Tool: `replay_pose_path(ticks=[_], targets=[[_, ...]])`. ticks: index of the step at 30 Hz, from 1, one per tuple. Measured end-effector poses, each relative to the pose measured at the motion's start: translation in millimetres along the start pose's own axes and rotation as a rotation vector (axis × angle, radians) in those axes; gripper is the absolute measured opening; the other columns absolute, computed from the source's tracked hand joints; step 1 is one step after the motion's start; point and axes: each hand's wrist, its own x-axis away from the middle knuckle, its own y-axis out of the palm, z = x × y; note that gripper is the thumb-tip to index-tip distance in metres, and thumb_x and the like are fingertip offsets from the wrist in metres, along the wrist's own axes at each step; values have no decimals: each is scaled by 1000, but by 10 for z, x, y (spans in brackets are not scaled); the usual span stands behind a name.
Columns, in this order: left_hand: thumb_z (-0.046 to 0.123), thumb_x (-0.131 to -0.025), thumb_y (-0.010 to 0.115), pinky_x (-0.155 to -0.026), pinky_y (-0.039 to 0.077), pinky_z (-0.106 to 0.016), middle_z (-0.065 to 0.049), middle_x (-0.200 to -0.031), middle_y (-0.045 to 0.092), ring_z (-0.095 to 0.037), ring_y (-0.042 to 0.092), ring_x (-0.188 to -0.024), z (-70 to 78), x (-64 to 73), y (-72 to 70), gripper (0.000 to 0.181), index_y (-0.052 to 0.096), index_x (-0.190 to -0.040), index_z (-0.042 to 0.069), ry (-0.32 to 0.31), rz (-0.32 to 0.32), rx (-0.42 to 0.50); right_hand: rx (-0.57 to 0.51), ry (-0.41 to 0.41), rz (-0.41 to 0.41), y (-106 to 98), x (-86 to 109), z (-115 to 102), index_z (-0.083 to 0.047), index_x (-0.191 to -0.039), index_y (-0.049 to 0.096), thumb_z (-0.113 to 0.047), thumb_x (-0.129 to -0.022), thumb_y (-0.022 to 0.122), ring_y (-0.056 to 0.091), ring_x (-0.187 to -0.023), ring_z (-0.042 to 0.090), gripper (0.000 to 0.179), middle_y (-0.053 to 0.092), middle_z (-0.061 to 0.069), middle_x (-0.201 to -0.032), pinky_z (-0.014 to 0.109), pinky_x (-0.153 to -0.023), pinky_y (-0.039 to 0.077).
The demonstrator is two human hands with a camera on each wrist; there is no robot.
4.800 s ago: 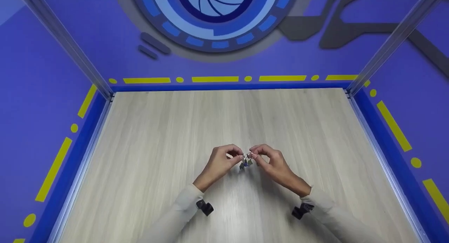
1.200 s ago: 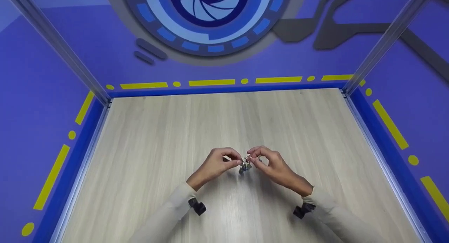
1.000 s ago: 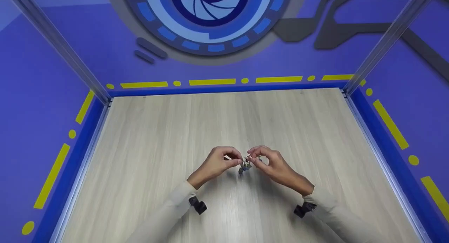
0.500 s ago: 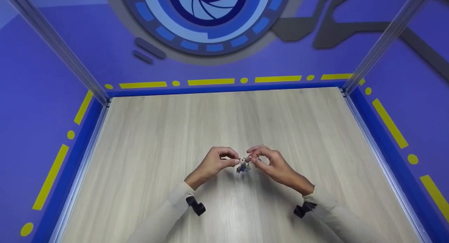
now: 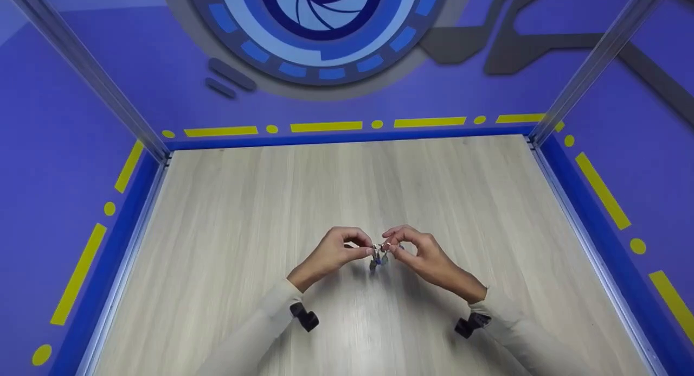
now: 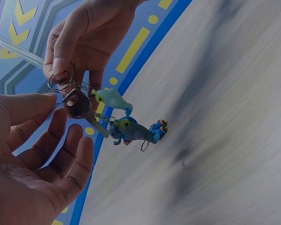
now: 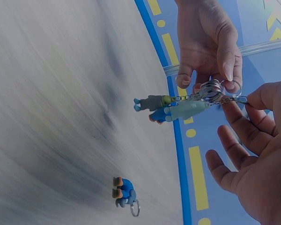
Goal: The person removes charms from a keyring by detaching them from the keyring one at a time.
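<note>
My left hand [image 5: 329,255] and right hand [image 5: 427,261] meet over the table, both holding a bunch on metal rings. The left thumb and fingers pinch the key ring [image 7: 234,86]. My right thumb and forefinger pinch the small ring [image 7: 242,99] at the end of a short chain. A silver key [image 6: 77,105] hangs in the bunch. Below it dangle a pale green figure [image 7: 191,109], a grey one with a yellow-green head [image 7: 152,103] and a blue one [image 7: 158,116], partly hidden. In the head view fingers cover much of the rings.
On the table [image 5: 244,213] lies a separate blue figure [image 7: 125,189] with brown feet and its own split ring [image 7: 136,208]. Blue panels [image 5: 303,107] with yellow marks close off the back and sides. Black cameras sit on both wrists.
Since half a second ago my left hand has shifted slightly right, and the hanging figures have swung a little. The right hand stays nearly in place; both grips hold throughout.
</note>
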Motion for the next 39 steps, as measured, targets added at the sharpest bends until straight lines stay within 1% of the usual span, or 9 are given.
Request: replay_pose_path(ticks=[8,14,18,22,25,27,30,33,39], targets=[[8,-100,77,-91,59,-35,-8,-104,78,-14,69,-100,28,-29,9,5,80,-100,3,6,4,-14,42,-6,1,-13,3,-30,-13,-99,72,-6,-106,74,70,-124,32,10,74,6,-128,37,-105,54],[9,-101,76,-90,58,-35,-6,-104,78,-14,68,-101,24,-36,-4,6,80,-101,4,13,-1,-36,59,-8,-13,-14,0,-50,-14,-99,71,-3,-106,73,71,-122,34,13,74,7,-129,42,-101,59],[10,-101,79,-89,59,-32,-8,-105,78,-14,69,-101,-3,-25,-11,7,81,-102,3,23,-4,-7,54,-20,-13,-16,-1,-37,-14,-98,71,-2,-105,72,70,-124,40,14,74,7,-128,44,-102,58],[9,-100,80,-87,60,-31,-10,-105,78,-15,70,-101,-29,-13,-5,9,81,-102,0,42,7,45,41,-23,12,-20,-15,-18,-9,-95,71,-5,-107,72,69,-126,36,12,78,3,-118,43,-108,54],[9,-101,79,-87,61,-32,-11,-106,78,-16,70,-102,-29,-8,1,10,80,-104,-1,54,18,60,31,-12,30,-22,-31,-11,-7,-95,71,-8,-108,72,69,-127,32,12,79,1,-113,46,-111,51],[9,-102,78,-87,60,-32,-10,-107,78,-16,70,-103,-22,-6,5,11,80,-105,-1,50,28,47,24,-2,28,-20,-40,-15,-8,-96,71,-9,-108,72,69,-127,30,12,79,1,-112,50,-113,49],[9,-102,78,-88,60,-32,-6,-108,79,-15,70,-104,-10,-6,9,10,80,-106,1,35,40,18,23,4,19,-19,-43,-22,-9,-98,71,-10,-109,71,69,-127,31,11,78,8,-117,54,-113,49],[9,-102,78,-88,60,-32,-2,-107,79,-15,70,-103,-4,-1,13,8,81,-106,2,23,50,-12,20,0,13,-15,-41,-23,-11,-98,71,-9,-109,71,69,-127,32,10,78,12,-119,53,-112,50],[9,-102,77,-88,60,-33,1,-105,79,-14,70,-101,15,8,21,9,80,-105,1,34,51,-49,30,-13,9,-1,-36,-36,-11,-98,70,-6,-108,71,69,-127,35,11,78,9,-119,48,-111,51]])
